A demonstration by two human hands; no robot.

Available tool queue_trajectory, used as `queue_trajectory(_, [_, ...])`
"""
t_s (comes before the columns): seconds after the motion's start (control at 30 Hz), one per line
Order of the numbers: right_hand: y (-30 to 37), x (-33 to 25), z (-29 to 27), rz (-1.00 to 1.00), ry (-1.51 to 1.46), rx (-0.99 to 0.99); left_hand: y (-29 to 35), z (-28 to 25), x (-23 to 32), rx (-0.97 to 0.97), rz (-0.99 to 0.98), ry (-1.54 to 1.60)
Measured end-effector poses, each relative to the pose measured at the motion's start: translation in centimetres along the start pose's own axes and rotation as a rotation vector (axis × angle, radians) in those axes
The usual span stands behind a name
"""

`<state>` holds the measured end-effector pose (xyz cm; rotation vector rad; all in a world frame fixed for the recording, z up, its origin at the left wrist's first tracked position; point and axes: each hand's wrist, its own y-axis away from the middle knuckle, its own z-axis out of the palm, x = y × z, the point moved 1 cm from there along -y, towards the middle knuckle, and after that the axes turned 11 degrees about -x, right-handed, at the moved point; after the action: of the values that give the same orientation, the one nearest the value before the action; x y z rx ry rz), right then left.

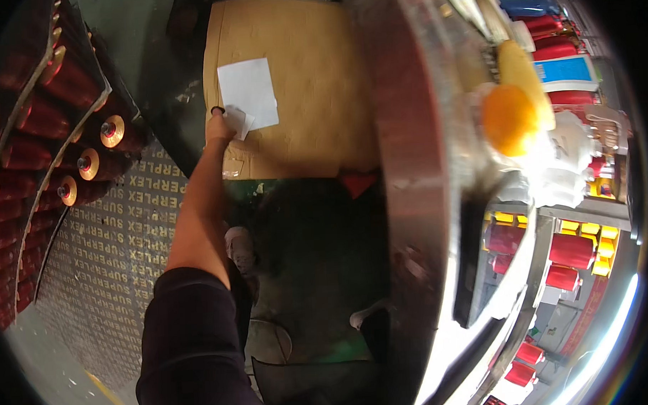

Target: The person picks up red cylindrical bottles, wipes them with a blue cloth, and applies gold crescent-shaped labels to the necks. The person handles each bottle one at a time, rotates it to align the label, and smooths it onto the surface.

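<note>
My left arm, in a dark sleeve, reaches up from the lower edge to a brown cardboard box (313,81). At the box's left side my left hand (222,126) is closed, its fingertips beside a small dark spot. A white sheet of paper (247,87) lies on the cardboard just beyond the hand. A smaller pale slip (243,124) sits against the fingers, overlapping the sheet's lower corner. The fingers are small and partly hidden, so what they grip cannot be made out. My right hand is outside the view.
Racks of dark red thread cones (88,164) stand on the left, beside a panel with repeated lettering (105,260). A metal edge (417,199) runs along the right, with a blurred orange round object (510,121) beyond it. Red cones (572,251) fill shelves farther right. Shoes (240,248) show below.
</note>
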<state>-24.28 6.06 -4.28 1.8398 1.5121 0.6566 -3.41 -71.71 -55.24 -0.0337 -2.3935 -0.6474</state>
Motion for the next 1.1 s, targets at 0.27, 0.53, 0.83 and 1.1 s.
queue_trajectory(0.27, [2.9, 3.5, -0.7, -0.141, -0.052, 0.021, 3.3, -13.2, -1.1, -0.090, 0.121, -0.110])
queue_trajectory(0.53, [3.0, 3.7, 0.1, -0.174, -0.051, 0.035, 6.1, -7.8, -0.2, -0.217, 0.044, -0.166])
queue_trajectory(0.83, [0.9, 0.1, 0.0, -0.038, -0.035, 0.029, 2.5, 1.0, 3.0, -0.052, -0.062, 0.049])
queue_trajectory(1.1, [-0.6, -2.0, -0.5, 0.024, 0.011, 0.015, 1.7, 4.0, 2.5, 0.152, -0.124, -0.152])
